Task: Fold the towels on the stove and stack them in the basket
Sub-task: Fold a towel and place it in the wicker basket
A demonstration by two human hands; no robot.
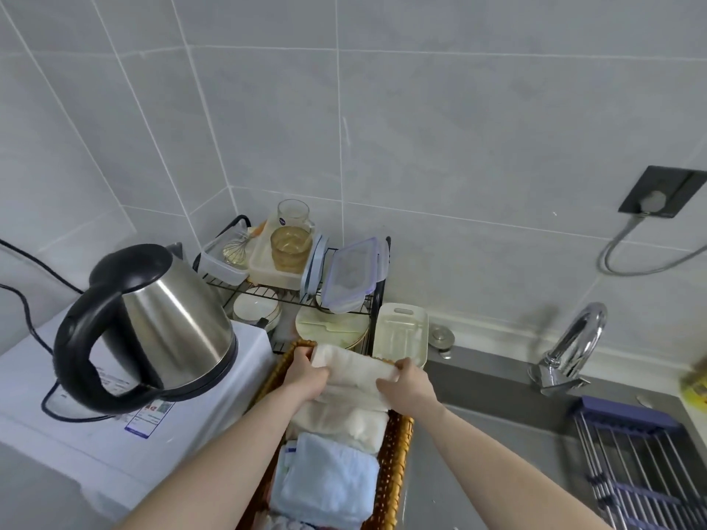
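two hands meet over the far end of a woven basket point(394, 457) in the head view, both gripping one folded white towel point(355, 367). the left hand point(306, 376) has its fingers curled round the towel's left end, near the basket's far rim, and the right hand point(407, 388) pinches the right end with its thumb on top. the towel lies across the basket's width, just above another cream towel point(344, 422) already inside. nearer the camera in the same basket sits a folded light blue towel point(325, 480), touching the cream one, with a bit of patterned cloth at the bottom edge, too cut off to tell more. the basket stands on the grey tabletop point(432, 472). to its left a steel kettle point(153, 323) with a black handle rests on a white appliance point(76, 434), its black cord trailing toward the wall. behind the basket a black wire dish rack point(290, 296) holds plastic containers, a glass jar point(290, 250), a whisk, bowls and plates, with a pale tray point(399, 334) leaning just beside it. right of the basket is the sink point(535, 434) with a chrome tap point(570, 350) and a roll-up drying rack point(631, 476) lying across it. a dark wall socket point(658, 193) with a grey cable sits on the tiled wall.
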